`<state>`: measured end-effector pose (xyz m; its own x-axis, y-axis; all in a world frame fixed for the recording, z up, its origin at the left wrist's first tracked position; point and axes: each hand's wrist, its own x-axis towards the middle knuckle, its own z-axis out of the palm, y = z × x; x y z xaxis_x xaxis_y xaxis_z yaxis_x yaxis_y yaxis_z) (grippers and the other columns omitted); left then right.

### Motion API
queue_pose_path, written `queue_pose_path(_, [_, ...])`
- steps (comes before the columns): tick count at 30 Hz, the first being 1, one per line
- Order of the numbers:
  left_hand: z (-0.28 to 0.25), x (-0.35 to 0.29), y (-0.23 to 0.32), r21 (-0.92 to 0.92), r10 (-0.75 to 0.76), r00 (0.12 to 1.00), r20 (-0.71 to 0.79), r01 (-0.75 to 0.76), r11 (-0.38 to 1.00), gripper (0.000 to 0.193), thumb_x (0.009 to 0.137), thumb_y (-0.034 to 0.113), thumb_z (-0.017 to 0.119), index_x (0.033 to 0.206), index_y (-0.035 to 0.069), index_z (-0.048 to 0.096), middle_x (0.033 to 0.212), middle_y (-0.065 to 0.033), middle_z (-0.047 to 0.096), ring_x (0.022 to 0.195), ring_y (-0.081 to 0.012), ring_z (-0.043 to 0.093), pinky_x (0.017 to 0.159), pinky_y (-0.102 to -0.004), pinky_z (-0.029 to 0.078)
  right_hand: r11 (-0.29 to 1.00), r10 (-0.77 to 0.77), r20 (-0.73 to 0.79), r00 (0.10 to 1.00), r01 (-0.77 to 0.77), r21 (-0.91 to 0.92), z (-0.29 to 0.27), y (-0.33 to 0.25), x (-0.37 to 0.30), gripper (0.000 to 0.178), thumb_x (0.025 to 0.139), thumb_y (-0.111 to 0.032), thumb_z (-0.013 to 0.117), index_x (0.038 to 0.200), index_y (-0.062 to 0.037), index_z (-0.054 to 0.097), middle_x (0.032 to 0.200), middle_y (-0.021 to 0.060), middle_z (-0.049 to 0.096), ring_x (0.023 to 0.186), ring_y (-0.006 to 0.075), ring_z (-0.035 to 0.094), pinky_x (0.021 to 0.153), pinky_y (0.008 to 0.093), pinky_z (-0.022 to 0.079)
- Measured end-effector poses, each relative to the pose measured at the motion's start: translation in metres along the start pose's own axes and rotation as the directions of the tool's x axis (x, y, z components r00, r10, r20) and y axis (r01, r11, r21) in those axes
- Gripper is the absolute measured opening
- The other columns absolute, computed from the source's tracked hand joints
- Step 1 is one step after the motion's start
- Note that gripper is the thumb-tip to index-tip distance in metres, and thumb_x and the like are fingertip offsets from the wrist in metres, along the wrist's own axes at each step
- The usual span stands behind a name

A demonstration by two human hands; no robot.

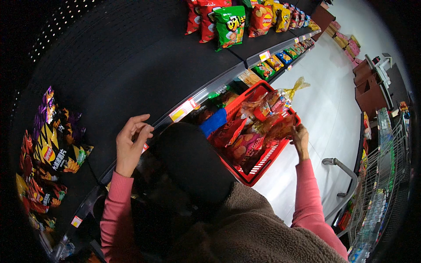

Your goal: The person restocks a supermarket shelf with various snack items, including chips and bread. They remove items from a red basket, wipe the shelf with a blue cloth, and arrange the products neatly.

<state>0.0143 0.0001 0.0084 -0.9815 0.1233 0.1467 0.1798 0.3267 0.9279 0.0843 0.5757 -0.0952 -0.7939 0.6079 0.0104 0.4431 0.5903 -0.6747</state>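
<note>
- In the head view, lifts the left hand (130, 147) by the front edge of the dark shelf (131, 79), wrist nearly straight, fingers loosely bent, thumb set apart from them.
- Carries nothing in that grip: released, with a gap before the nearest goods.
- Reaches out with the right hand (301, 142) to the far right side of the red basket (251, 179), wrist bent, fingers hooked inward.
- Puts those fingertips at the edge of a reddish-brown packet (280, 130) inside the basket; cannot tell whether clenched on film or resting against it and the rim.
- Wears ribbed, close-knit pink sleeves (116, 210) on both forearms, and shows nubby brown fleece (258, 219) below the basket.
- Finds the basket beside the shelf, moulded of stiff glossy plastic, roughly rectangular, with slots along one wall.
- Heaps it with puffed, crinkled packets of shiny film, one ending in a gathered gold twist (298, 87).
- Shows smooth matte shelf surface, rimmed by a clear label rail (219, 85).
- Lines up pillow-shaped bags above, including a green bag (230, 27), and clusters black-and-yellow bags (46, 149) at left.
- Sets pale, smooth floor (324, 105) against the thin metal mesh of a wire cart (372, 184).
</note>
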Motion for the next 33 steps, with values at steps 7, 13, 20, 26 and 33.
queue_pose_path(7, [-0.001,0.001,0.003,-0.047,0.044,0.999,0.024,-0.043,0.998,0.026,0.100,0.007,0.060,0.126,0.002,0.062,0.097,-0.0080,0.070,0.085,-0.0107,0.067,0.077,-0.0249,0.055,0.994,-0.112,-0.111,0.987,0.111,-0.014,-0.084,-0.100,-0.043,0.019,0.097,-0.016,0.058,0.090,0.0016,0.056,0.068,0.0112,0.065,0.053,0.0161,0.063,0.047,0.0306,0.053])
queue_pose_path(13, [0.002,0.003,0.011,-0.075,-0.008,0.999,0.049,0.012,0.997,0.030,0.098,0.009,0.064,0.127,0.003,0.062,0.098,-0.0070,0.071,0.086,-0.0112,0.067,0.077,-0.0245,0.054,0.913,-0.408,-0.081,0.909,0.406,-0.042,-0.111,-0.182,-0.078,0.012,0.100,-0.010,0.054,0.102,0.0023,0.053,0.085,0.0128,0.064,0.067,0.0175,0.066,0.052,0.0298,0.055])
queue_pose_path(20, [0.005,0.014,0.022,-0.050,0.097,0.989,0.111,-0.092,0.995,0.066,0.080,0.020,0.086,0.136,0.006,0.055,0.120,-0.0105,0.066,0.104,-0.0168,0.066,0.082,-0.0298,0.055,0.770,-0.617,-0.003,0.787,0.604,0.206,-0.088,-0.282,-0.086,0.006,0.105,-0.008,0.053,0.104,-0.0023,0.053,0.087,0.0046,0.058,0.071,0.0098,0.057,0.065,0.0259,0.050])
queue_pose_path(26, [-0.014,0.031,0.026,0.229,0.188,0.977,0.104,-0.207,0.951,0.106,0.068,0.040,0.092,0.151,0.007,0.036,0.144,-0.0236,0.054,0.133,-0.0345,0.054,0.108,-0.0432,0.045,0.523,-0.817,0.001,0.577,0.738,0.427,-0.022,-0.368,-0.088,0.010,0.106,-0.012,0.054,0.103,-0.0021,0.054,0.088,0.0013,0.056,0.075,0.0076,0.056,0.068,0.0249,0.050])
queue_pose_path(33, [-0.062,0.054,-0.009,0.360,0.144,0.982,-0.119,-0.092,0.928,0.086,0.072,0.037,0.087,0.141,0.003,0.047,0.133,-0.0215,0.061,0.123,-0.0382,0.059,0.103,-0.0441,0.049,0.343,-0.918,0.093,0.385,0.653,0.676,0.093,-0.459,-0.085,0.011,0.105,-0.009,0.051,0.097,-0.0032,0.053,0.086,-0.0002,0.054,0.075,0.0065,0.055,0.065,0.0240,0.052])
